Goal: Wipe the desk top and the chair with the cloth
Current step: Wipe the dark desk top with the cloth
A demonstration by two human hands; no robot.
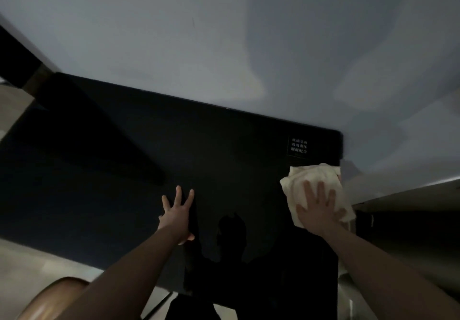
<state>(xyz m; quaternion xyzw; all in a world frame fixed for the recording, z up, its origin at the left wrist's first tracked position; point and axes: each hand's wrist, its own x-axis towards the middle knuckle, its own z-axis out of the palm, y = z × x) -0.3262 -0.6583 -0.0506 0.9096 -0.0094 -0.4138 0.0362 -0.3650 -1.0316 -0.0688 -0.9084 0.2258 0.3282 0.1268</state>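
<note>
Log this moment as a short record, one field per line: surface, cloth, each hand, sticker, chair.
surface: black desk top, glossy, set against a pale wall
cloth: cream cloth, flat on the desk near its right edge
right hand: right hand pressing flat on the cloth, fingers spread
left hand: left hand flat on the bare desk, holding nothing
sticker: small printed label at the far right corner
chair: none clearly identifiable

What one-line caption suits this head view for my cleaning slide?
Right hand presses a pale cloth flat on the dark desk top; left hand rests open beside it.
</note>
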